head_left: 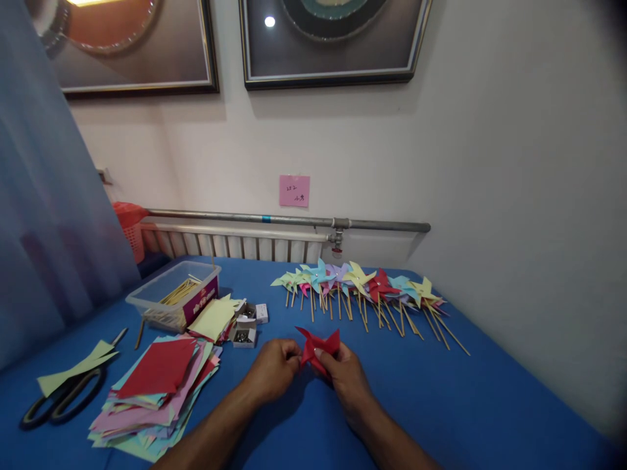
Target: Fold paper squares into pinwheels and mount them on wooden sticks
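Observation:
A folded red paper pinwheel (321, 344) sits between my two hands above the blue table (470, 405). My left hand (272, 369) pinches its left side with closed fingers. My right hand (343, 372) grips it from the right, thumb on the paper. Behind them, a row of several finished paper pinwheels on wooden sticks (365, 287) lies across the table.
A stack of coloured paper squares (157, 385) lies at the left, with scissors (61, 395) and yellow paper strips beside it. A clear plastic box of wooden sticks (174, 297) and small boxes of pins (245, 323) stand behind. A radiator and pipe run along the wall.

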`<state>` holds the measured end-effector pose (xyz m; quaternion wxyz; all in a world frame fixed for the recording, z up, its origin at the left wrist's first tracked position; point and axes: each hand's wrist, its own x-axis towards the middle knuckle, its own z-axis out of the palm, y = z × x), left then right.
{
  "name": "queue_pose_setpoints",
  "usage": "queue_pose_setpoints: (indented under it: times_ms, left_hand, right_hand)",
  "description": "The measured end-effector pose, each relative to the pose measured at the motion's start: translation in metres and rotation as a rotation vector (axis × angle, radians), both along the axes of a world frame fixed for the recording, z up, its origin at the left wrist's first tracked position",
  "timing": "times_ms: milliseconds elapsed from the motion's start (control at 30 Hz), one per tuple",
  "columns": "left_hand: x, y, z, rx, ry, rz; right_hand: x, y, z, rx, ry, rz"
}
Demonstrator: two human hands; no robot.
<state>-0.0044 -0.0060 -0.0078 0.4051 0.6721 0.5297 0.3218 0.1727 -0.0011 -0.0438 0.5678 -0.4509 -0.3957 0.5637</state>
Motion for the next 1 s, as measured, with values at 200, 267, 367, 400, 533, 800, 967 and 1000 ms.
queue_pose_setpoints:
  times_ms: [200,267,367,400,533,800,967,1000]
  left_hand:
    - [-0.001,0.0,-0.001,-0.019,-0.001,-0.017]
    - [0.0,0.001,-0.001,-0.017,0.028,-0.006]
    - [0.0,0.001,-0.001,0.005,0.072,0.007]
    - [0.0,0.001,-0.001,0.013,0.077,0.007]
    - [0.001,0.0,0.0,0.023,0.062,0.006]
    - [0.002,0.0,-0.001,0.006,0.023,-0.01]
    - [0.001,0.0,-0.001,-0.011,0.029,0.022]
    - [0.002,0.0,-0.001,-0.007,0.027,0.026]
  right_hand:
    - [-0.001,0.001,-0.002,-0.004,0.006,0.006]
    - [0.0,0.002,-0.003,-0.005,0.006,0.019]
    - [0.001,0.003,-0.007,0.0,-0.008,0.033]
    - [0.002,0.004,-0.008,0.005,-0.011,0.037]
    - [0.004,0.008,-0.015,0.026,-0.013,0.052]
    - [0.005,0.009,-0.018,0.037,-0.059,0.009]
    - [0.004,0.008,-0.016,0.029,-0.047,0.012]
    - [0.004,0.008,-0.016,0.028,-0.047,0.01]
